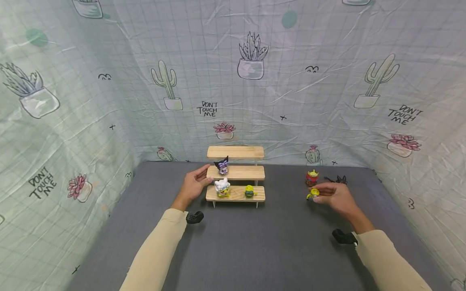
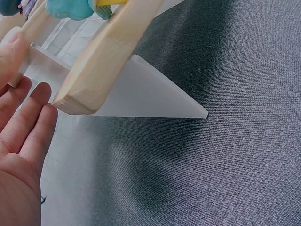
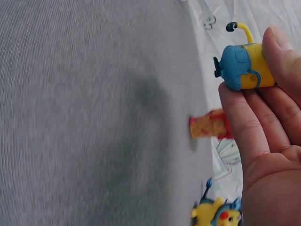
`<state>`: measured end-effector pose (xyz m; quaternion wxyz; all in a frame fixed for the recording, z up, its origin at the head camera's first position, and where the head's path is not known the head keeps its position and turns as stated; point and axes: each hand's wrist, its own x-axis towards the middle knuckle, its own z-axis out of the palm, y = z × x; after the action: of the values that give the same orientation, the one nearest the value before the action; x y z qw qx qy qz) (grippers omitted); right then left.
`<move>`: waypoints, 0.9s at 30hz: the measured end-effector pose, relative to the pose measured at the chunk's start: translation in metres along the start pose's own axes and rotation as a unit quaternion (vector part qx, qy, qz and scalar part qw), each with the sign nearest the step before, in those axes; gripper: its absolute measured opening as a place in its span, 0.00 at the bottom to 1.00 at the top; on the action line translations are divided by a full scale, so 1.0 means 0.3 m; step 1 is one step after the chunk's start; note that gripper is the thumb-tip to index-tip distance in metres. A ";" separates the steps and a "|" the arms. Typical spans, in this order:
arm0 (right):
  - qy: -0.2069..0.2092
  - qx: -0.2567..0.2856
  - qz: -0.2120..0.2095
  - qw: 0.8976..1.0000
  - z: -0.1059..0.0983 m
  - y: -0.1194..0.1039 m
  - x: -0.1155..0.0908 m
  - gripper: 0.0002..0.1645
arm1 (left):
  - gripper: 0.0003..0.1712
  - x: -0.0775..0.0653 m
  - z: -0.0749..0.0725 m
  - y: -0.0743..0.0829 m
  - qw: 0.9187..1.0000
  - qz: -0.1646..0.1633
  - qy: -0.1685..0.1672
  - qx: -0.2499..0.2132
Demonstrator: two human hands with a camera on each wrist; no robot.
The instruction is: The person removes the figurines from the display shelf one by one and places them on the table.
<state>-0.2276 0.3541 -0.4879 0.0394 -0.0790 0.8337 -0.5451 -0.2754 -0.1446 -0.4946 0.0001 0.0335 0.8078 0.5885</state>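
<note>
Beige sleeves end in hands, the right pinching a yellow-blue figurine.

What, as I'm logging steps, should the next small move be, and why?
Perhaps carry the yellow-and-blue figure to the middle shelf: the right hand pinches it, that shelf's right part is bare, and the left hand seems to steady the rack.

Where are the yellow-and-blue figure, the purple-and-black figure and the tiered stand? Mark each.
Yellow-and-blue figure [image 3: 248, 68]: right wrist view, middle of its body.
Purple-and-black figure [image 1: 222, 165]: head view, on its head.
Tiered stand [image 1: 244, 172]: head view, bare part of the middle shelf.
</note>
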 end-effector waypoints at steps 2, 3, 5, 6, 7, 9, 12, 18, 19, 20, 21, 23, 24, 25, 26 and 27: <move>0.006 -0.001 0.000 1.000 -0.011 0.011 -0.003 0.26 | 0.35 0.003 0.002 -0.001 1.000 0.001 0.000 0.000; 0.005 0.000 -0.001 1.000 -0.018 0.017 -0.005 0.26 | 0.35 0.004 0.002 -0.001 1.000 0.002 0.001 -0.001; 0.010 0.001 -0.003 1.000 -0.030 0.028 -0.008 0.27 | 0.35 0.006 0.001 -0.002 1.000 0.002 0.002 -0.003; 0.012 0.004 -0.003 1.000 -0.035 0.033 -0.010 0.27 | 0.35 0.006 0.001 -0.002 1.000 0.003 0.003 -0.002; 0.012 0.004 -0.005 1.000 -0.040 0.037 -0.012 0.27 | 0.35 0.006 0.001 -0.002 1.000 0.004 0.002 -0.002; 0.012 0.003 -0.006 1.000 -0.051 0.046 -0.015 0.27 | 0.35 0.006 0.000 -0.003 1.000 0.005 0.003 -0.001; 0.016 0.000 -0.002 1.000 -0.063 0.055 -0.020 0.26 | 0.35 0.008 0.000 -0.004 1.000 0.004 0.003 0.002; 0.017 -0.017 0.016 1.000 -0.081 0.064 -0.031 0.26 | 0.35 0.002 0.003 0.002 1.000 0.005 0.005 0.002; 0.016 -0.018 0.018 1.000 -0.084 0.066 -0.033 0.26 | 0.35 0.000 0.004 0.005 1.000 0.004 0.006 0.001; 0.019 -0.018 0.019 0.999 -0.086 0.070 -0.035 0.26 | 0.35 -0.001 0.004 0.006 1.000 0.002 0.006 0.002; 0.020 -0.017 0.018 0.999 -0.089 0.074 -0.036 0.26 | 0.35 -0.002 0.004 0.007 1.000 0.001 0.006 0.002; 0.023 -0.020 0.018 0.999 -0.096 0.080 -0.038 0.26 | 0.34 -0.004 0.004 0.008 1.000 -0.001 0.006 0.002; 0.024 -0.022 0.018 0.999 -0.099 0.081 -0.040 0.26 | 0.34 -0.005 0.004 0.010 1.000 -0.002 0.006 0.003; 0.026 -0.024 0.018 0.999 -0.103 0.083 -0.040 0.27 | 0.35 -0.005 0.004 0.009 1.000 -0.002 0.006 0.002; 0.028 -0.024 0.020 0.999 -0.105 0.085 -0.040 0.27 | 0.35 -0.004 0.003 0.008 1.000 -0.001 0.005 0.003; 0.029 -0.024 0.023 0.999 -0.109 0.087 -0.040 0.28 | 0.35 -0.003 0.003 0.007 1.000 -0.002 0.006 0.003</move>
<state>-0.2231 0.3960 -0.4989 0.0255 -0.0453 0.8491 -0.5257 -0.2743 -0.1430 -0.4928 -0.0036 0.0287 0.8098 0.5860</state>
